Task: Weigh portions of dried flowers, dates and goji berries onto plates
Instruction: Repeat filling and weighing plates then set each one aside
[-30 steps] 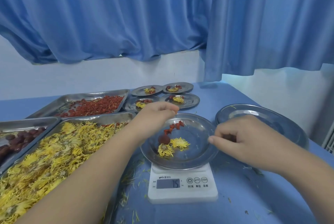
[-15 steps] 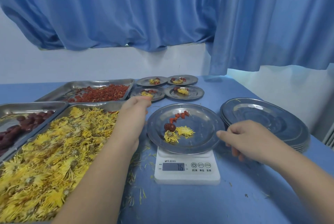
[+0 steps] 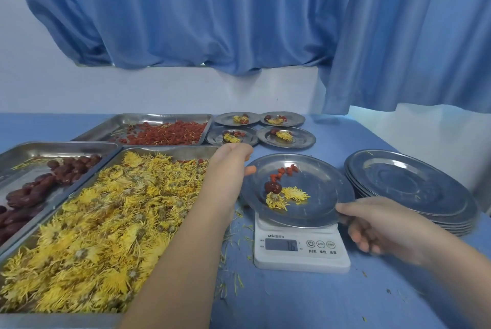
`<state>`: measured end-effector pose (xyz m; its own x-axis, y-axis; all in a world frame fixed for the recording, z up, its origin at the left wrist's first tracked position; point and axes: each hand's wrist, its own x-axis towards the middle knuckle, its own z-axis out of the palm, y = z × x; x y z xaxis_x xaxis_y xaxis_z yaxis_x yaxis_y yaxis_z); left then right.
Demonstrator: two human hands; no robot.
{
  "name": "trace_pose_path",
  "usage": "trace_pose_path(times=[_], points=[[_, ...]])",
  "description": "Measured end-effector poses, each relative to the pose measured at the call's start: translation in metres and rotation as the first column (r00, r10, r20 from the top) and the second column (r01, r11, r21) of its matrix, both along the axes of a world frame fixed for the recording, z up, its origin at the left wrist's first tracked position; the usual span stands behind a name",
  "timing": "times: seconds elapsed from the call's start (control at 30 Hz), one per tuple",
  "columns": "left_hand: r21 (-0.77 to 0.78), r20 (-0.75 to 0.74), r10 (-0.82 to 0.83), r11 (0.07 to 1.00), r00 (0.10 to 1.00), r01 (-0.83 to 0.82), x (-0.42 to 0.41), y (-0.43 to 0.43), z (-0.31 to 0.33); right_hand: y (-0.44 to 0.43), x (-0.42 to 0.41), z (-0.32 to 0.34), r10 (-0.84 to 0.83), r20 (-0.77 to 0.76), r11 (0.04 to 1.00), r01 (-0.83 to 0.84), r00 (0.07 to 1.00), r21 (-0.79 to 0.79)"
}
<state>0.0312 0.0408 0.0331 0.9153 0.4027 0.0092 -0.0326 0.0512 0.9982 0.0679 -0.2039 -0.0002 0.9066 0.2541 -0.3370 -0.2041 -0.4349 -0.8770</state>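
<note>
With the portion apparently weighed, the plate holding 1 date, 2 flowers and goji berries sits on the scale, right hand pinching its near-right rim, left hand with thumb on its left rim, grip unclear; next, lift it level.

The scale shows a blurred 16; its buttons read 开/关, 单位, 去皮.

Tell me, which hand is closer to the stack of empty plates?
The right hand. It holds the near-right rim of the weighed plate, beside the stack of empty plates. The left hand holds that plate's far-left rim, across it from the stack.
</note>
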Motion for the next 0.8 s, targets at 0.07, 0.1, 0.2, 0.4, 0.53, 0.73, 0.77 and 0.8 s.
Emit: trace_pose_path(times=[0.07,0.1,0.2,0.4,0.53,0.73,0.77,0.8], points=[[-0.018,0.013,-0.002,1.0,1.0,0.002,0.0,0.0,0.001,0.001,-0.001,-0.001,-0.007,-0.011,0.997,0.008,1.0,0.083],[-0.035,0.021,0.0,0.999,1.0,0.001,0.0,0.001,0.001,0.002,-0.001,-0.001,-0.019,-0.013,0.992,0.02,1.0,0.127],[-0.094,0.063,0.021,0.995,0.998,-0.015,0.002,0.003,0.0,0.005,-0.002,-0.001,-0.057,-0.028,0.966,0.062,0.998,0.25],[-0.119,0.22,-0.02,0.992,0.975,0.047,0.001,0.003,0.014,0.005,0.005,0.008,-0.095,-0.052,0.878,0.108,0.994,0.466],[-0.127,0.349,-0.052,0.987,0.936,0.102,0.008,-0.001,0.037,0.001,0.02,0.024,-0.11,-0.051,0.829,0.12,0.993,0.546],[-0.159,0.336,-0.059,0.98,0.94,0.118,0.047,-0.012,0.066,-0.022,0.07,0.062,-0.154,-0.044,0.817,0.152,0.987,0.556],[-0.173,0.315,-0.061,0.977,0.947,0.121,0.054,-0.013,0.068,-0.028,0.082,0.066,-0.17,-0.056,0.823,0.173,0.984,0.541],[-0.196,0.298,-0.066,0.972,0.952,0.129,0.06,-0.014,0.068,-0.033,0.094,0.069,-0.186,-0.071,0.827,0.195,0.98,0.527]])
